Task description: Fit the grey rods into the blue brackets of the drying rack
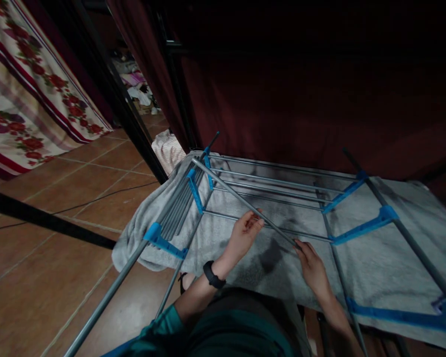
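A grey metal drying rack [278, 183] with blue plastic joints lies low in front of me over a grey towel [379, 258]. A loose grey rod [241, 198] runs diagonally from the rack's far left corner toward me. My left hand [245, 233] curls its fingers around the rod's middle. My right hand [310, 263] pinches the rod's near end. A black band sits on my left wrist [212, 274].
Brown tiled floor [78, 198] spreads to the left, crossed by a thin black cable. A black bed frame post [107, 84] and a floral red-and-cream sheet [29, 99] stand at the left. A dark maroon curtain [301, 99] hangs behind the rack.
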### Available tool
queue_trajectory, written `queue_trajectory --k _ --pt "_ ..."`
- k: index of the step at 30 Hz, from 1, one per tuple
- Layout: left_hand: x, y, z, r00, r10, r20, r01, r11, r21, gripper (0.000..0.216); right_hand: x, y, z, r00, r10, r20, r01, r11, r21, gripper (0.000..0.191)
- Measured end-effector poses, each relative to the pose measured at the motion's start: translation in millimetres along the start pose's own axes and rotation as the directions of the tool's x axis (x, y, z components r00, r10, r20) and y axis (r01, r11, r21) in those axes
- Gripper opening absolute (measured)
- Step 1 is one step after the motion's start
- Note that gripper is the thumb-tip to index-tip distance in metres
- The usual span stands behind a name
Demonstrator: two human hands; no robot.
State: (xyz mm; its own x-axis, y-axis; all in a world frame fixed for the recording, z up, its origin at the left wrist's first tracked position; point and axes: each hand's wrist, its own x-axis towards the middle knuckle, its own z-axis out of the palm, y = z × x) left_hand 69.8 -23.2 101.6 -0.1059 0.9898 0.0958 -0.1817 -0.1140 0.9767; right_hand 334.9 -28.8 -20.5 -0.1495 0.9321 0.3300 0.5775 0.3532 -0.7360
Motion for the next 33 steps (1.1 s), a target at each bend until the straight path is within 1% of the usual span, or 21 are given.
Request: queue_trajectory --k 3,7,13,19,24,28,30,33 --pt "-0.5 3.3 0.4 0.999 -0.034 -0.025 0.033 0.998 -0.045 0.041 -1.0 7.1 -0.4 1.000 -0.012 -0.001 0.012 1.000 0.000 0.035" --pt "-0.1 1.6 0.9 0.991 -0.110 -0.076 0.100 0.988 -0.120 0.044 -0.1 12.5 -3.8 1.000 -0.025 -0.007 0.025 1.000 -0.002 0.033" --pt "-1.3 -7.5 1.6 0.983 -0.135 -0.121 0.121 0.985 -0.119 0.041 2.2 14.8 -9.0 1.000 0.001 -0.028 -0.002 0.999 -0.032 0.036" --pt "-1.2 -24.3 -0.4 0.977 -0.158 -0.142 0.146 0.985 -0.097 0.043 0.5 25.5 -7.0 0.996 0.056 -0.063 -0.062 0.992 -0.108 0.043" --pt "-1.6 -36.4 -3.0 0.968 -0.204 -0.145 0.188 0.975 -0.117 0.045 -0.2 36.9 -6.4 0.999 0.012 -0.038 -0.018 0.985 -0.174 0.039" --pt "-3.0 -41.1 -5.9 0.956 -0.246 -0.159 0.222 0.962 -0.157 0.047 -1.4 40.3 -7.8 1.000 -0.011 -0.016 0.007 0.976 -0.218 0.036" --pt "-3.6 -43.2 -7.8 0.948 -0.267 -0.176 0.234 0.954 -0.186 0.048 -2.2 40.0 -8.7 1.000 -0.008 -0.018 0.003 0.969 -0.247 0.036" --pt "-3.9 -46.8 -11.1 0.933 -0.303 -0.196 0.256 0.939 -0.231 0.049 -3.2 38.5 -9.6 0.999 0.012 -0.051 -0.028 0.949 -0.315 0.036"
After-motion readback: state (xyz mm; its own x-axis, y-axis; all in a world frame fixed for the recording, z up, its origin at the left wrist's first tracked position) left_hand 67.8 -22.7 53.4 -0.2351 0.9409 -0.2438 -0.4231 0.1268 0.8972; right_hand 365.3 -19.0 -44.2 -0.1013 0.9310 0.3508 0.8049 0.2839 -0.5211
